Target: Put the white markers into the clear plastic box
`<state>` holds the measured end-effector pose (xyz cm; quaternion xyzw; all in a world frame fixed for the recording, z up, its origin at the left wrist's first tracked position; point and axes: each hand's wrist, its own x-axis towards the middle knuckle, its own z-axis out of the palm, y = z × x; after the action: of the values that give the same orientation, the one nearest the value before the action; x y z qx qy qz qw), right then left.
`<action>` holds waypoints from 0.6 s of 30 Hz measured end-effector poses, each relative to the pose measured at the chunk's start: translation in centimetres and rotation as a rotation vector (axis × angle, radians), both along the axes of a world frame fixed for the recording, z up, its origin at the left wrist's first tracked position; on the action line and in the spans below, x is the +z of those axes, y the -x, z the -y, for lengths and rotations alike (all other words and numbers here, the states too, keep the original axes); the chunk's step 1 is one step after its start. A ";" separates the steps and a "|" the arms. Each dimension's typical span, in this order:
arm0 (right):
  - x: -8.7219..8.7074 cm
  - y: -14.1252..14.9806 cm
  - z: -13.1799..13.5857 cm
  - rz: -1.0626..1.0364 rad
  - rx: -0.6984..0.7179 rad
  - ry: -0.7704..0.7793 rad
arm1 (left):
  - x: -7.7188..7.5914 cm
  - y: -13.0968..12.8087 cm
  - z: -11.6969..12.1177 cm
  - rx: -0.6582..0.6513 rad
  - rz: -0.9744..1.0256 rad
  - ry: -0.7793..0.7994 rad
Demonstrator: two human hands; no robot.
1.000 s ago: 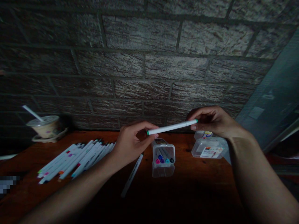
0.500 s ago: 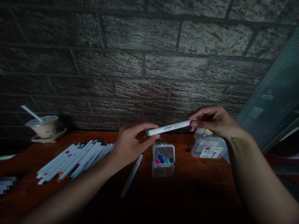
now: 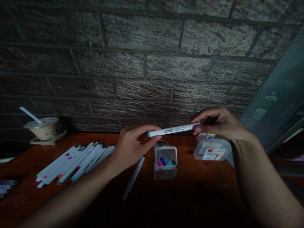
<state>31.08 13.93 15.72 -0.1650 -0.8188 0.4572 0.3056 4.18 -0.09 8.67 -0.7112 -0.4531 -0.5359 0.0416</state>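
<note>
A white marker with green ends [image 3: 174, 129] is held level above the table, its printed label facing me. My left hand [image 3: 134, 144] pinches its left end between thumb and fingers. The right end sits in the pinch of my right hand [image 3: 215, 123]. Below the marker stands a clear plastic case [image 3: 165, 173], open toward me, with several markers [image 3: 166, 162] inside showing pink, blue, purple, teal and black ends. A single white marker [image 3: 133, 180] lies on the table left of the case, partly behind my left hand.
Many white markers [image 3: 76, 163] lie in a spread pile on the wooden table [image 3: 190, 196] at left. Behind them a lidded cup with a straw [image 3: 44, 128] rests on a coaster. Another clear plastic case [image 3: 211, 150] with a label is at right. A brick wall [image 3: 163, 66] rises behind.
The green-ended marker has been rolled between my fingers, so its printed label has come into view. Both hands keep their hold and stay nearly in place.
</note>
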 end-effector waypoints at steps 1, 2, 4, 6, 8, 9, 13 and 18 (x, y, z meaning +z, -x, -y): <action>0.0 0.0 0.1 0.012 0.005 -0.001 | 0.0 0.0 0.0 0.002 0.001 0.000; 0.1 -0.1 0.1 0.023 0.008 -0.004 | 0.0 0.0 0.0 0.007 0.003 0.001; 0.1 -0.2 0.2 0.038 0.018 -0.014 | 0.0 0.1 0.0 0.021 0.013 0.009; 0.1 -0.3 0.4 0.036 0.022 -0.025 | -0.1 0.1 -0.1 0.033 0.028 0.034; 0.2 -0.4 0.5 0.031 0.010 -0.048 | -0.2 0.2 -0.2 0.034 0.043 0.064; 0.2 -0.4 0.7 0.031 -0.004 -0.064 | -0.3 0.3 -0.2 0.031 0.047 0.077; 0.5 -0.1 1.6 0.024 -0.065 -0.131 | -0.3 0.4 -0.4 0.011 0.012 0.112; 1.2 0.1 3.3 -0.012 -0.158 -0.169 | 0.5 0.5 -0.1 -0.034 -0.027 0.158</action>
<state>30.97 10.65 16.94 -0.1999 -0.8369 0.3622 0.3584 3.66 -0.03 9.12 -0.7269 -0.4813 -0.4896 -0.0174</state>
